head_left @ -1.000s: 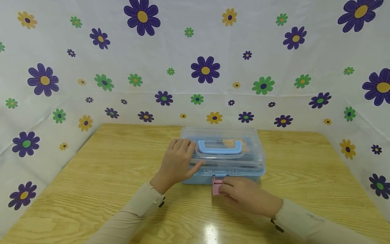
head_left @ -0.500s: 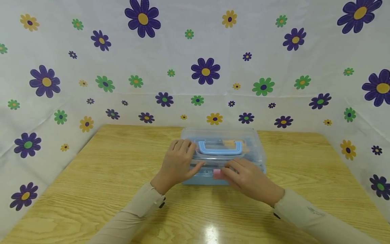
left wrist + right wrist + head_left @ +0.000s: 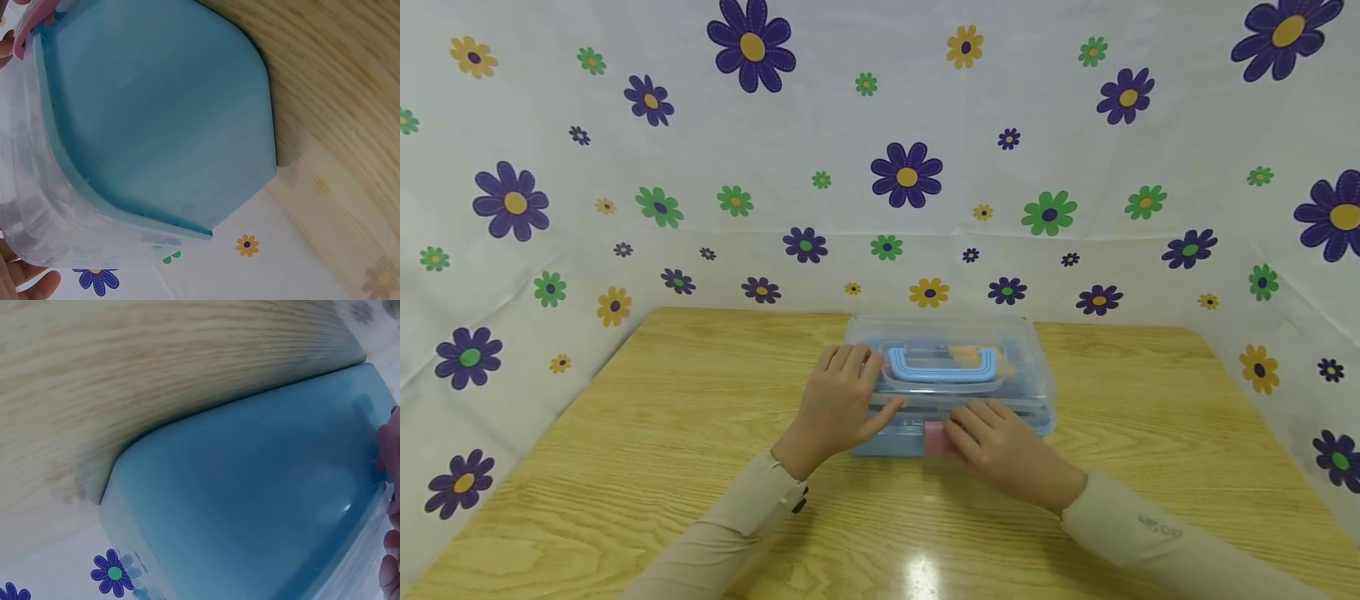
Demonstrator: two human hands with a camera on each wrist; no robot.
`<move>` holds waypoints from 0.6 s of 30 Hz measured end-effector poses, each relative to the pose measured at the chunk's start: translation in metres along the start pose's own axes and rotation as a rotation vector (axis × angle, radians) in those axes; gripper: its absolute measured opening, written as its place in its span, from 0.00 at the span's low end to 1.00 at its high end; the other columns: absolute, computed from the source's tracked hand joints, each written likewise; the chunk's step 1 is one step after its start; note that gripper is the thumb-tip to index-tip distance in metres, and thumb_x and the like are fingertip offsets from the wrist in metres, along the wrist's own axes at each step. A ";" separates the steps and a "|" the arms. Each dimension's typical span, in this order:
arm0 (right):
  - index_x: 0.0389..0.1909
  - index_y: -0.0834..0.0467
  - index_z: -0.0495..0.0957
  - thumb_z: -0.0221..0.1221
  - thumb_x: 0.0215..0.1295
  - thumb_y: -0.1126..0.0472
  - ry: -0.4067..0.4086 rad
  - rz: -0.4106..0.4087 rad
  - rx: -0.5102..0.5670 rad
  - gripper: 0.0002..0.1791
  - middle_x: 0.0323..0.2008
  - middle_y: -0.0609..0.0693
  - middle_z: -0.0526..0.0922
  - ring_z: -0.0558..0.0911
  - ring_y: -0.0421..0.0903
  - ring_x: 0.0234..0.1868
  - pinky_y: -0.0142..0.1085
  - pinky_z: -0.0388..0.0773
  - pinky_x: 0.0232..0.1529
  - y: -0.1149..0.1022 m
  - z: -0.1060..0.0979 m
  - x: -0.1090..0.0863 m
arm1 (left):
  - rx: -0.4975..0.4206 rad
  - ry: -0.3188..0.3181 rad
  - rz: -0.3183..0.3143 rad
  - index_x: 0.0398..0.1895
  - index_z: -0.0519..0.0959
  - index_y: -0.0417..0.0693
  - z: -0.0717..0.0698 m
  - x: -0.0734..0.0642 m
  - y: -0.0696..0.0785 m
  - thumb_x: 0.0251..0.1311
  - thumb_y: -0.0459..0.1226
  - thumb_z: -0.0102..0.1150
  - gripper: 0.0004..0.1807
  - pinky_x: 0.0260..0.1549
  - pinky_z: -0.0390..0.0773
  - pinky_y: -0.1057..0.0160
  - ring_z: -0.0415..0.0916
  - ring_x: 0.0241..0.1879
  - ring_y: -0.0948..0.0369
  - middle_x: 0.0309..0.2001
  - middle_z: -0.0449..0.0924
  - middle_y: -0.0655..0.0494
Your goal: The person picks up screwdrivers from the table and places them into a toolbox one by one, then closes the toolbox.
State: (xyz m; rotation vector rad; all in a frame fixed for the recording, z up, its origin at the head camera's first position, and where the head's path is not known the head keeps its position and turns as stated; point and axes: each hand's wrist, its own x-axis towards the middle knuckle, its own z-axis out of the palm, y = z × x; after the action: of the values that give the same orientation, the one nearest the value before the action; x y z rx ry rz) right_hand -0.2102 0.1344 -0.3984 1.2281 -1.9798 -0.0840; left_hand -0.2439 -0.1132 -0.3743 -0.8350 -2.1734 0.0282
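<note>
A blue storage box [image 3: 887, 442] with a clear lid [image 3: 1026, 367] and a light-blue handle [image 3: 942, 365] stands on the table, its lid down. My left hand [image 3: 835, 400] rests on the lid's left part, thumb stretched along the front edge. My right hand [image 3: 1007, 446] is at the front middle, curled fingers on the lid's edge and the pink latch [image 3: 934, 439]; the thumb is hidden in the head view. The latch lies down against the box front. In the left wrist view, fingertips touch the pink latch [image 3: 37, 22]. Something orange shows blurred through the lid.
The wooden table [image 3: 700, 467] stretches out on both sides of the box and in front of it. Close behind the box hangs a white cloth [image 3: 820, 125] printed with flowers, which also runs along the left and right sides.
My right hand has swung the pink latch from hanging outward, up over the lid's edge, and then down against the front. The left hand has stayed in place on the lid.
</note>
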 end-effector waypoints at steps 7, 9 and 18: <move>0.43 0.57 0.78 0.59 0.59 0.45 0.006 -0.031 -0.045 0.21 0.36 0.49 0.81 0.79 0.44 0.35 0.35 0.78 0.36 -0.001 0.006 -0.005 | 0.006 -0.002 0.000 0.37 0.76 0.43 -0.001 0.000 0.000 0.53 0.58 0.53 0.26 0.43 0.74 0.56 0.74 0.36 0.54 0.34 0.75 0.51; 0.45 0.56 0.76 0.56 0.62 0.46 0.009 -0.057 -0.065 0.19 0.36 0.50 0.80 0.78 0.44 0.35 0.35 0.77 0.35 -0.002 0.007 -0.006 | 0.005 0.006 0.003 0.37 0.76 0.43 -0.001 0.000 0.000 0.52 0.57 0.55 0.26 0.42 0.74 0.56 0.74 0.36 0.54 0.34 0.75 0.51; 0.34 0.54 0.77 0.37 0.76 0.54 0.057 -0.053 0.008 0.20 0.30 0.44 0.79 0.75 0.41 0.31 0.33 0.72 0.33 -0.005 0.010 -0.003 | 0.007 0.000 0.001 0.36 0.75 0.44 0.000 0.000 0.000 0.53 0.58 0.53 0.26 0.41 0.74 0.56 0.73 0.35 0.54 0.33 0.74 0.51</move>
State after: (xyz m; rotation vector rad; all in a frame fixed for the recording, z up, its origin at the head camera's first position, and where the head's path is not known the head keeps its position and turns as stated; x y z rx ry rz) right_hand -0.2123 0.1307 -0.4095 1.2752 -1.9004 -0.0670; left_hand -0.2433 -0.1133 -0.3743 -0.8325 -2.1713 0.0363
